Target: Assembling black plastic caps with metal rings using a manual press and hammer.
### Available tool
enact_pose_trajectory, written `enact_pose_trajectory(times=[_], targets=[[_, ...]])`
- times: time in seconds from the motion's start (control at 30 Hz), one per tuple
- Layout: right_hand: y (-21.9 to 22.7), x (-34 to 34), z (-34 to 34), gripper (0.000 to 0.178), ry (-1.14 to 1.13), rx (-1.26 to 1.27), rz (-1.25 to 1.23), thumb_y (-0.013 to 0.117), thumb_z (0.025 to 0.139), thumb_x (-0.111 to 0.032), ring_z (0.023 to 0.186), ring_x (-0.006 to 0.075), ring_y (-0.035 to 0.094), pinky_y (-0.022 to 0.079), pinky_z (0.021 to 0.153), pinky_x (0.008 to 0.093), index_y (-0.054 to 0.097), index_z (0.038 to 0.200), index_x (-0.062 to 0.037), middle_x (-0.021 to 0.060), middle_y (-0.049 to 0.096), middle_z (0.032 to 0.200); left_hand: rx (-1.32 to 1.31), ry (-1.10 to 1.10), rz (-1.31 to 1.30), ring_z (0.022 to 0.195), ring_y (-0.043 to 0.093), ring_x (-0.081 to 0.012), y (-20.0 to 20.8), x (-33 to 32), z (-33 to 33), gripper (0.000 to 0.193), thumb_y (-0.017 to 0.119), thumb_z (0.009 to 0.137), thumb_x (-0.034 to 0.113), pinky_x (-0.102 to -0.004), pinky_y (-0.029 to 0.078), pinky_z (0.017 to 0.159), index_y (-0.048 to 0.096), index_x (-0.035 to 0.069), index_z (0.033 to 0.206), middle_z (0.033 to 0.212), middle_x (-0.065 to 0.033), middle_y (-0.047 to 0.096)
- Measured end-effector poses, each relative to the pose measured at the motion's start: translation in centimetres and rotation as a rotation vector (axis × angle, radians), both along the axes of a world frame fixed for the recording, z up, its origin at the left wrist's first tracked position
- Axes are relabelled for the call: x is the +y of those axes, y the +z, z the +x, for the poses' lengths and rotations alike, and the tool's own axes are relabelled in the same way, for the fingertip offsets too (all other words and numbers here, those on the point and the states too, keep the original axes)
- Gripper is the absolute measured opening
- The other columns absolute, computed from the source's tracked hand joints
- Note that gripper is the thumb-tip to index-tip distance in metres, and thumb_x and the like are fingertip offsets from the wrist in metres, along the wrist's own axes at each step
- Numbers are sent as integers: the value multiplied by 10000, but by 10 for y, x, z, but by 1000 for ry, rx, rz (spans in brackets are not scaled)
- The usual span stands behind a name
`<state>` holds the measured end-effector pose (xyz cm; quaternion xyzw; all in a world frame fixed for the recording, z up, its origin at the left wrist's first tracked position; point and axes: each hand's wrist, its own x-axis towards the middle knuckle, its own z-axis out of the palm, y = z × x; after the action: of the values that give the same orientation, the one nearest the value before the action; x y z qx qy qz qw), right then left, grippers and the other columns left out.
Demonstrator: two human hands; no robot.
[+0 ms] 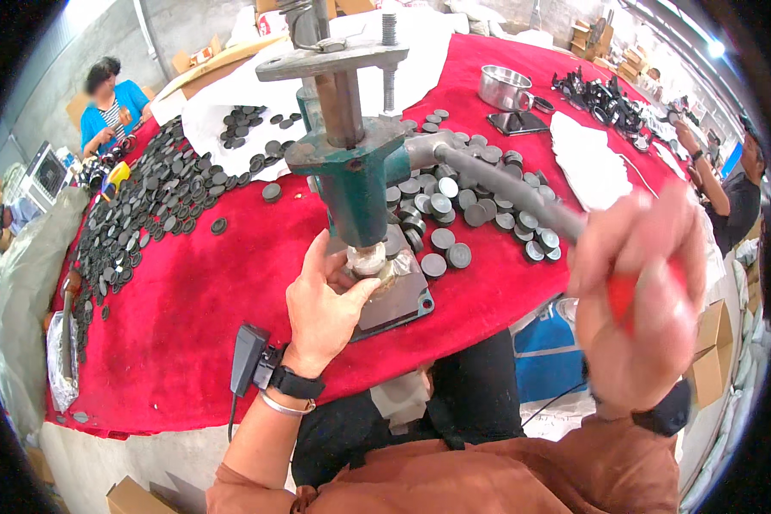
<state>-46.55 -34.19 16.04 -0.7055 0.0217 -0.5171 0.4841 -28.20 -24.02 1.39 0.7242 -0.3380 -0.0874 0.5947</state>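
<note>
In front of me stands a green hand press [355, 188] with a steel column and a flat metal base [394, 304]. My left hand [321, 300] is at its lower end, thumb and fingers curled around a pale round piece [367, 259] under the green body. What the fingertips pinch there is hidden. Off to the right, my right hand [638, 300], smeared by motion, is closed on the end of the press's long grey lever [514, 190]. Something red shows between its fingers. Dark round caps [458, 255] lie in a heap just right of the press.
Many more black discs [163, 188] spread over the red tablecloth [206, 300] at left. A steel pot [504, 88], a dark phone-like slab [517, 123] and black parts [604, 98] lie at the back right. Two people sit farther off, left and right. A rod-like tool [68, 325] lies at the left edge.
</note>
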Motion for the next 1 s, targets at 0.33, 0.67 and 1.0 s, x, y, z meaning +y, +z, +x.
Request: enact_pose_trajectory(times=[0.33, 0.67, 1.0], targets=[[-78, -33, -35, 173, 187, -40, -395, 596, 600, -39, 470, 201, 349, 290, 451, 336, 528, 748, -96, 51, 614, 748, -303, 278, 175, 858, 615, -218, -14, 22, 82, 466, 741, 744, 75, -321, 505, 777, 563, -3, 1168, 1035, -135, 637], [-59, -21, -27, 214, 123, -112, -354, 584, 821, -262, 455, 150, 343, 316, 481, 310, 433, 789, -114, 35, 536, 626, -748, 366, 489, 971, 592, -330, -28, -42, 176, 335, 693, 790, 275, -444, 481, 830, 644, 67, 1048, 985, -152, 646], [26, -14, -7, 292, -28, 9, -43, 614, 856, -325, 509, 110, 378, 333, 585, 264, 413, 810, -119, 30, 469, 632, 18, -202, 110, 900, 595, -132, 15, 24, 46, 672, 757, 732, 1, -260, 499, 780, 423, -14, 1315, 1056, -101, 621]])
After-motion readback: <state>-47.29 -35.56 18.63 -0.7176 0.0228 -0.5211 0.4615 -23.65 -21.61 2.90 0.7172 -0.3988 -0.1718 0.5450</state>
